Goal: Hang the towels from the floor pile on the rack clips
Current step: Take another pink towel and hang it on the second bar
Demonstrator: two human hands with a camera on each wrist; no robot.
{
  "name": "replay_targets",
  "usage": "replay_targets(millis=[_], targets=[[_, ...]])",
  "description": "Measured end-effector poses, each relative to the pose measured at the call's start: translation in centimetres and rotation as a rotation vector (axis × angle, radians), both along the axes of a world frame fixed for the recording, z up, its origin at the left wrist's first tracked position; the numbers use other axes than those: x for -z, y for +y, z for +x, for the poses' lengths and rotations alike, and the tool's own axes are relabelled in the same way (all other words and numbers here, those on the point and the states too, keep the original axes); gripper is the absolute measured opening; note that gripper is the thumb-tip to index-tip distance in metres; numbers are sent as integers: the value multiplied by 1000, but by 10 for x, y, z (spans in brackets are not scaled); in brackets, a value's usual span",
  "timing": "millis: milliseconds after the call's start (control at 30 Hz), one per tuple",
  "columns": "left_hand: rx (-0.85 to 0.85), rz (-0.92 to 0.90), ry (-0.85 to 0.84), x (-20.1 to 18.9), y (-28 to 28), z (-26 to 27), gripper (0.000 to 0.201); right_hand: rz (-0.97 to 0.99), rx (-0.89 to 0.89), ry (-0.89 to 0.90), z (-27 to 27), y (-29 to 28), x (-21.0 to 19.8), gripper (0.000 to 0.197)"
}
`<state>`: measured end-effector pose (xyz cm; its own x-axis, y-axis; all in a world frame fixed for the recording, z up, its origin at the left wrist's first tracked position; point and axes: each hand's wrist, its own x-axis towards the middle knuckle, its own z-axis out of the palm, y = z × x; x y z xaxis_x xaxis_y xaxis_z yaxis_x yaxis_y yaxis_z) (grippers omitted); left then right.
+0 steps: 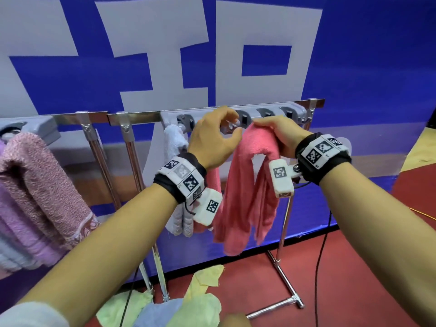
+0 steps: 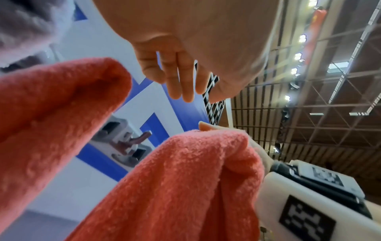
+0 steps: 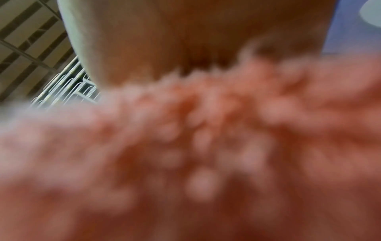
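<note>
**Two hands at the clip rail, one pink towel held**

Several loose towels remain nearest to me, in the floor pile (image 1: 165, 305): pale green, yellow and light blue cloths lying on the red floor at the foot of the rack.

Above them, my right hand (image 1: 280, 135) grips the bunched top of the pink towel (image 1: 245, 185); the fingers are curled over the fold and the rest of the cloth hangs free below my wrist. In the right wrist view the towel (image 3: 206, 154) fills the lens as a blur, and finger detail cannot be read there.

My left hand (image 1: 212, 140) is just left of the towel, fingers bent in a loose arc with thumb and forefinger apart, holding nothing. The left wrist view confirms this: the fingers (image 2: 177, 78) are relaxed and separate. That hand is raised at the clip (image 1: 230, 127) on the grey clip rail (image 1: 236, 112); I cannot tell whether it touches the clip. The towel's top fold sits just beside this clip, not yet in it.

Further along, a white towel (image 1: 173, 142) hangs from the clip to the left. Three empty clips lie to the right. Well apart on the far left, a mauve towel (image 1: 35, 185) hangs from a second rail section. Behind stands a blue and white banner (image 1: 354, 55).
</note>
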<state>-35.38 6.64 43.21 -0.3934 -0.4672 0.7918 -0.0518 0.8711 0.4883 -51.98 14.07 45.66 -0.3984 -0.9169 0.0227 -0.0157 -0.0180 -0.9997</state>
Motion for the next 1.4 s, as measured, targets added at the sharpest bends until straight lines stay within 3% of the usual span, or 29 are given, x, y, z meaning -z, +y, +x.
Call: replay_targets(millis=[167,300,567,633,700,800,867,933,1000,1100,1267,1400], targets=[[-185,-108,-292,2,-10,4,62,17,-24,23,10,-25,-16,30],[-237,-107,-441,9,-17,1,87,58,-77,40,14,-38,-27,18],[-431,-38,-429,7,-29,-20,78,19,-40,-34,9,-56,-48,15],[-492,-56,-443,4,-31,-22,73,28,16,-8,5,-61,-50,24],[-533,-79,-462,2,-33,-25,67,-3,119,153,-6,-71,-50,26],[-549,-111,-509,2,-38,-32,58,133,248,831,-20,-73,-44,17],[-553,-140,-529,5,-39,-40,48,198,281,1094,-25,-71,-32,25],[-570,-156,-514,9,-40,-47,30,131,290,1173,-26,-66,-19,30],[-580,-173,-500,12,-41,-51,29,21,253,1171,-24,-58,-5,32],[-560,-205,-488,15,-42,-51,36,-134,101,1113,-23,-48,14,55],[-421,-174,-406,16,-40,-43,42,2,-6,1301,-14,-45,34,97],[-448,-203,-488,17,-42,-42,55,26,83,1285,-9,-53,43,78]])
